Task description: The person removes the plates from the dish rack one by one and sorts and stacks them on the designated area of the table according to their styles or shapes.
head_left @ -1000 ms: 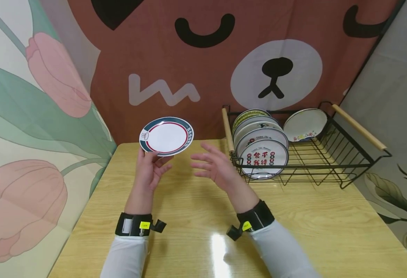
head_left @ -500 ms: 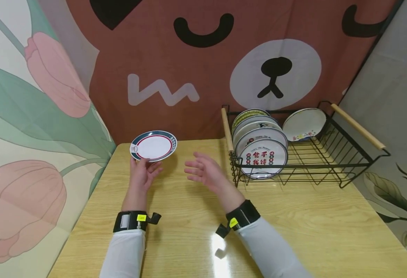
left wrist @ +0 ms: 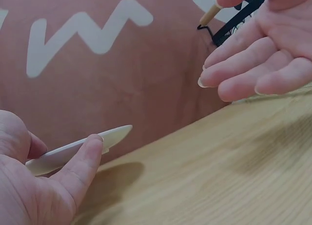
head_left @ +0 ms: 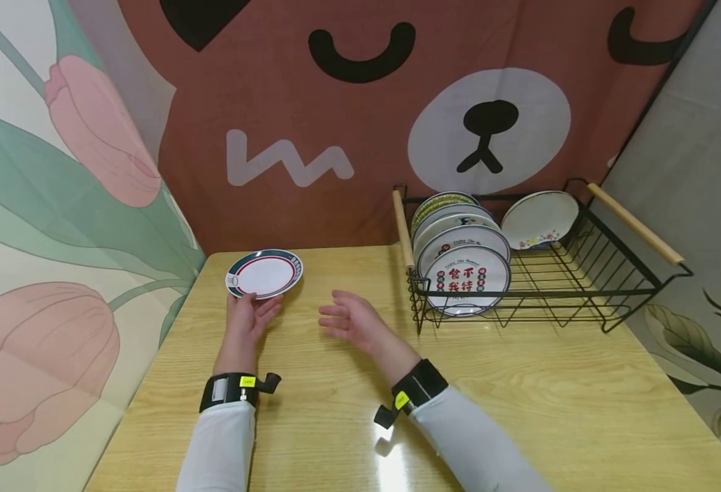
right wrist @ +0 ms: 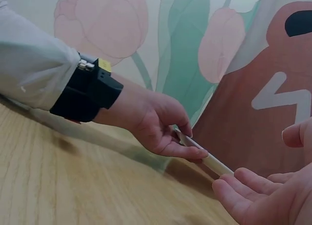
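My left hand (head_left: 246, 320) pinches the near rim of a small oval-looking white plate (head_left: 264, 275) with a dark green rim band and a red ring. The thumb lies on top and the fingers support it from below. In the left wrist view the plate (left wrist: 73, 152) shows edge-on, tilted, above its shadow on the table. My right hand (head_left: 357, 321) hovers to the right of it with fingers relaxed and holds nothing. From the right wrist view, the right hand's fingers (right wrist: 243, 186) overlap the plate's far end (right wrist: 214, 161).
A black wire dish rack (head_left: 557, 294) with wooden handles stands at the right. Several plates (head_left: 467, 280) lean upright in its left part, and a flower-patterned dish (head_left: 540, 220) rests at its back right. The wooden table (head_left: 335, 424) meets a bear-print curtain (head_left: 311, 89) behind.
My left hand has carried the plate left, down and closer to the tabletop. The right hand has drifted left and slightly down, staying free of any object.
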Demonstrator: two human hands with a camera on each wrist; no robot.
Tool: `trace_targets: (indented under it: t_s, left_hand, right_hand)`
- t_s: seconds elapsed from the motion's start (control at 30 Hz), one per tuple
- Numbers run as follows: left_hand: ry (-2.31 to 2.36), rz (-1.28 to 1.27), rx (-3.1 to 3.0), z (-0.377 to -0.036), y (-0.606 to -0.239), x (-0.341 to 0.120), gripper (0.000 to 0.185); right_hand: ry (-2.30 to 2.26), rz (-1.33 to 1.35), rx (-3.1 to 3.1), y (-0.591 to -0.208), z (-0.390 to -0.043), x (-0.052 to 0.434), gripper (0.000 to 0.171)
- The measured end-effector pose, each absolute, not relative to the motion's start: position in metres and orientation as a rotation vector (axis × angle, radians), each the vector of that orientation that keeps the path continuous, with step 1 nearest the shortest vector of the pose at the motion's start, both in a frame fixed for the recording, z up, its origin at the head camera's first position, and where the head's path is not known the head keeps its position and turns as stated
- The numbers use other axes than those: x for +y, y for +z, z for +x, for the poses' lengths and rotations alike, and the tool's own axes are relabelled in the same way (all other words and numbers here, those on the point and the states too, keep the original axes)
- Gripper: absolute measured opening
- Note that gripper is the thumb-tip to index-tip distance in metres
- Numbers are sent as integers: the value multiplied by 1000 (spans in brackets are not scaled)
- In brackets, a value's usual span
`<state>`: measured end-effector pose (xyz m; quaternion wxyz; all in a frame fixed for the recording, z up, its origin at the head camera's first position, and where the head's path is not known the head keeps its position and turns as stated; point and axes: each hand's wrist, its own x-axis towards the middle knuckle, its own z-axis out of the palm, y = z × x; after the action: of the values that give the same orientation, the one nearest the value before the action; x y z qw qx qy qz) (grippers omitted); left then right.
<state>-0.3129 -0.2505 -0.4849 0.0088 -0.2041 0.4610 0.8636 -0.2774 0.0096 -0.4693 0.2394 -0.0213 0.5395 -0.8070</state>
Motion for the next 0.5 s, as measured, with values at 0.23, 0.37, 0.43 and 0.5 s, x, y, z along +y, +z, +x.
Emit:
trace_targets:
  t_s: [0.23,0.37,0.43,0.5]
  left_hand:
    - [2692,-680,1413,-316,-493,-253,67]
    - [2686,-683,1410,-316,-495,-254,67]
    - [2686,-686,1408,-316,-496,-255,67]
    - [2684,-688,1403,-316,-498,-255,67]
  right_hand:
    - [-2176,-61,1520,-478,-272,6,62]
    - [-2144,-53,1551,-482,-270,6,61]
    - [-2132,-48,1560,-482,-269,6,61]
    - [-2133,-41,1564,-483,-269,8,61]
